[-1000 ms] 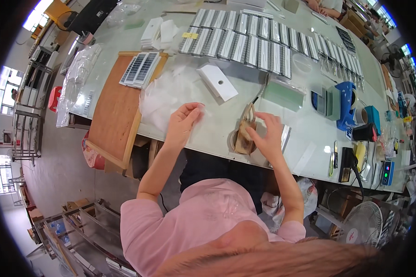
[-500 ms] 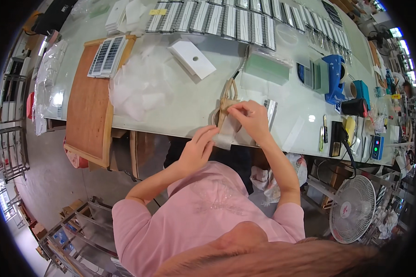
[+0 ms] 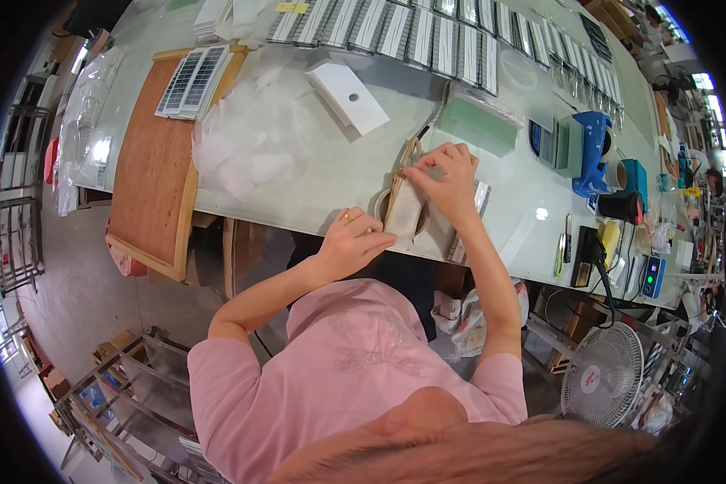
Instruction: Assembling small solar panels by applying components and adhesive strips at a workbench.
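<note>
Near the table's front edge, a narrow tan block-like piece carries a whitish translucent film along its length. A round tan ring, perhaps a tape roll, shows partly behind it. My right hand is closed in a pinch at the film's far end. At the near end, my left hand, with a ring on one finger, pinches the film's edge; the exact grip is too small to make out. A thin cord-like loop rises from the far end toward a dark cable.
Rows of striped panels line the back. A white box, crumpled film and a wooden board lie left. Green glass plates, a blue tape dispenser and a knife are right; a fan stands below.
The film has gone from hanging over the table edge to lying along the tan piece. My right hand has lifted slightly away from me; my left hand has closed in on the near end.
</note>
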Demonstrator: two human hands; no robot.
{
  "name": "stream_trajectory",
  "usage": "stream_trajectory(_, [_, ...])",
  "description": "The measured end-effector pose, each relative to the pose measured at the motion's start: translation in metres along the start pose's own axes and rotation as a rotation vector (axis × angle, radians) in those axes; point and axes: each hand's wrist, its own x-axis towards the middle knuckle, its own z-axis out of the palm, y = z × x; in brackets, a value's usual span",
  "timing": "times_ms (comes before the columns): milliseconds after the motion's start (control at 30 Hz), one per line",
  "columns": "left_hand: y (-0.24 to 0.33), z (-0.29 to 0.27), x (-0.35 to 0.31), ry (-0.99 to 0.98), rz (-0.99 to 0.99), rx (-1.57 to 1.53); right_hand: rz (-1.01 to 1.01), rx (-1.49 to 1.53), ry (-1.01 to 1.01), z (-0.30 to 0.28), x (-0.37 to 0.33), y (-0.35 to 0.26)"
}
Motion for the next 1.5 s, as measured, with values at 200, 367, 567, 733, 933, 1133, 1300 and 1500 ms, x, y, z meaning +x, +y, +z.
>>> stream_trajectory(200, [0.0,0.001,-0.001,0.008,-0.006,0.044,-0.018,-0.003,-0.048,0.007,0.004,0.008])
stream_trajectory(367, [-0.001,0.0,-0.001,0.005,0.027,0.069,0.02,-0.011,-0.089,0.004,0.005,0.005])
stream_trajectory(567, [-0.001,-0.001,0.0,0.015,0.061,0.095,0.011,-0.025,-0.085,0.005,0.004,0.005])
stream_trajectory(733, [0.001,-0.001,0.004,-0.021,0.161,0.16,0.035,-0.025,-0.011,-0.001,0.005,0.0])
stream_trajectory(933, [0.004,-0.004,0.003,-0.057,0.194,0.231,0.136,-0.143,0.119,-0.051,-0.017,0.034])
stream_trajectory(1133, [0.013,-0.01,0.002,-0.077,0.199,0.29,0.19,-0.293,-0.011,-0.088,-0.065,0.059])
stream_trajectory(1300, [0.019,-0.009,-0.01,-0.101,0.218,0.293,0.208,-0.335,-0.112,-0.086,-0.071,0.064])
stream_trajectory(1500, [0.024,-0.008,-0.019,-0.141,0.207,0.29,0.387,0.267,-0.081,-0.094,-0.066,0.071])
